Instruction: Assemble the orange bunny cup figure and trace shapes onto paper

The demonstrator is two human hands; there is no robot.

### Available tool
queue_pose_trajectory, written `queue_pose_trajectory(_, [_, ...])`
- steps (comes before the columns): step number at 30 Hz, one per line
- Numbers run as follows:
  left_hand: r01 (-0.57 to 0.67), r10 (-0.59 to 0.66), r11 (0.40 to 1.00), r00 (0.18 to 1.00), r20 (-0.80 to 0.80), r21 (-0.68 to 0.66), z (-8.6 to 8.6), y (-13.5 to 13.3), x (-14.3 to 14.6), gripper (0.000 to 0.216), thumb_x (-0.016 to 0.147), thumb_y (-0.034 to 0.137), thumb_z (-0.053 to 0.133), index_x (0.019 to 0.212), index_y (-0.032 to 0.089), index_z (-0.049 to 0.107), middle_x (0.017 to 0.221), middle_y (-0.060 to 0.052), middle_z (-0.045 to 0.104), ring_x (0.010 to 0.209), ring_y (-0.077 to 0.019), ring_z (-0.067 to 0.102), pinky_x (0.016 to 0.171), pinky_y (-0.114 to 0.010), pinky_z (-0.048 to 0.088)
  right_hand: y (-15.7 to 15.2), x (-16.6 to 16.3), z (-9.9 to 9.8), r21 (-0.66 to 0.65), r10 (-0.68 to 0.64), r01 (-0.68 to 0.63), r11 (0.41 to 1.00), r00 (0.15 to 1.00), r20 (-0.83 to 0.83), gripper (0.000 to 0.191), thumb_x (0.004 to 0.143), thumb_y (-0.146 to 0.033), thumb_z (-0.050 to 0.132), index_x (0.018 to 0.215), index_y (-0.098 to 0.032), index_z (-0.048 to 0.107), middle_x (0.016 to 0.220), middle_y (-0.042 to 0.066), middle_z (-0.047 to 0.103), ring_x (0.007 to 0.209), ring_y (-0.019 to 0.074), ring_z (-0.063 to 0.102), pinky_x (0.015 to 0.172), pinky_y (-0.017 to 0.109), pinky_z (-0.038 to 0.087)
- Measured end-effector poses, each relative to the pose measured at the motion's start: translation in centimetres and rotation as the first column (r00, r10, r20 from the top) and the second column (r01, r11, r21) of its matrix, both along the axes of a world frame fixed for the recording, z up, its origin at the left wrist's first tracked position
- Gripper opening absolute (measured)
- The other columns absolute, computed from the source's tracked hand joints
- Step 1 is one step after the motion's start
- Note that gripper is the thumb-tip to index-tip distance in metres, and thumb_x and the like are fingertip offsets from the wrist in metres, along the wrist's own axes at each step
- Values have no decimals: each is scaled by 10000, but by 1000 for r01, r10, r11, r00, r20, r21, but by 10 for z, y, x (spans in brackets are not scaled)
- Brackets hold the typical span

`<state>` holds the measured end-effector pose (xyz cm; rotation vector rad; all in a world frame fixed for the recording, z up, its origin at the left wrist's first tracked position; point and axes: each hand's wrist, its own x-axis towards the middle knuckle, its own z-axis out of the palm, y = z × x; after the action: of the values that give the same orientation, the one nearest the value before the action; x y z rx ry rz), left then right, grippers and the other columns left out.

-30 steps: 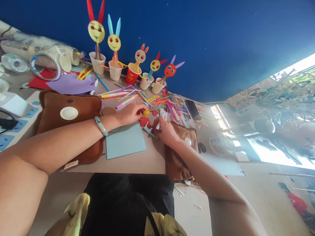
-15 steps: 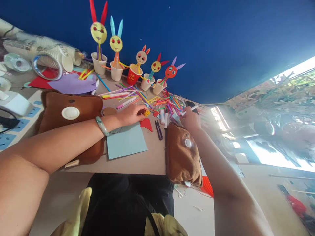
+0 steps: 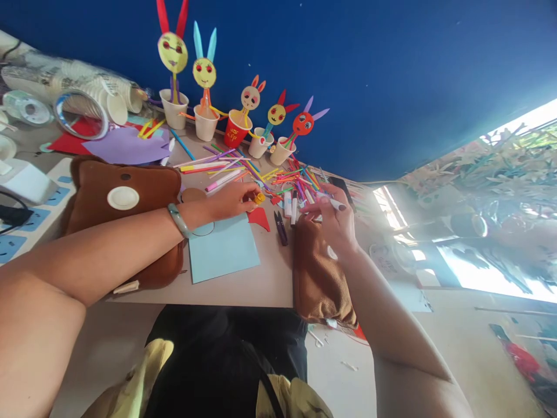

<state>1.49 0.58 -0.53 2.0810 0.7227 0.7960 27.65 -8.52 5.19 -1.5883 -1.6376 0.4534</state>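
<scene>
My left hand (image 3: 237, 199) is closed, thumb and fingertips pinching a small yellow cylindrical piece (image 3: 260, 198) above the table. Under its wrist, partly covered, lies a light blue paper sheet (image 3: 224, 252) with a drawn curve near its upper left. My right hand (image 3: 338, 223) is raised over a brown plush pouch (image 3: 319, 273), its fingers closed round a white marker (image 3: 336, 204) with a dark end pointing right. Between the hands are a red paper scrap (image 3: 260, 219), dark thread snips (image 3: 281, 228) and white markers (image 3: 288, 205) lying on the table.
Several rabbit-faced figures in cups, such as the red cup (image 3: 235, 132), stand along the blue wall. Coloured sticks (image 3: 221, 168) are scattered before them. A larger brown pouch (image 3: 126, 203), a purple sheet (image 3: 128, 145), a tape roll (image 3: 81, 115) and a power strip (image 3: 39, 217) lie left.
My right hand has drawn a little nearer to me, and the white marker has turned from pointing up-right to pointing slightly down-right. My left hand keeps its pinch in nearly the same place.
</scene>
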Motion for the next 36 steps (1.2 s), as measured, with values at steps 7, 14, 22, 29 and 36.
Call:
queue_pose_trajectory(7, [-19,19,1000,1000,-21,2,1,1,0,223,781,302,611,957,171,654,819,-12,704,746,-146,619,687,-251,458,-18,-32,-8,-26,67,-67,997,998,-8,488,972,-586,481,1198,-196,668,567,-42,577,544,137,545,623,290,489])
queue_pose_trajectory(14, [14,-14,1000,1000,17,18,-2,3,-1,224,814,333,618,961,170,664,824,-15,704,734,-140,609,663,-240,438,-5,-53,-41,-124,138,-159,979,976,-166,472,962,-610,480,1226,-244,619,858,28,687,702,168,658,694,342,562])
queue_pose_trajectory(22, [-23,22,999,999,28,23,-5,4,1,210,802,290,664,975,171,675,823,-6,727,735,-140,627,675,-241,437,12,-60,-65,-180,165,-194,964,972,-168,476,974,-607,441,1261,-254,578,1070,75,710,847,214,689,879,467,589])
queue_pose_trajectory(29, [-8,8,1000,1000,30,-3,-3,2,1,213,808,302,662,975,169,671,855,-19,735,774,-147,642,704,-245,460,9,-60,-63,-145,169,-186,972,978,-122,417,983,-561,458,1228,-251,591,1027,73,701,896,216,708,863,429,608])
queue_pose_trajectory(36, [15,-14,1000,1000,23,-20,-2,2,0,226,805,326,654,972,173,663,831,-14,725,770,-152,645,700,-249,469,-1,-64,-59,-111,148,-161,981,982,-117,381,1022,-524,407,1247,-248,544,979,72,724,819,211,738,785,408,625])
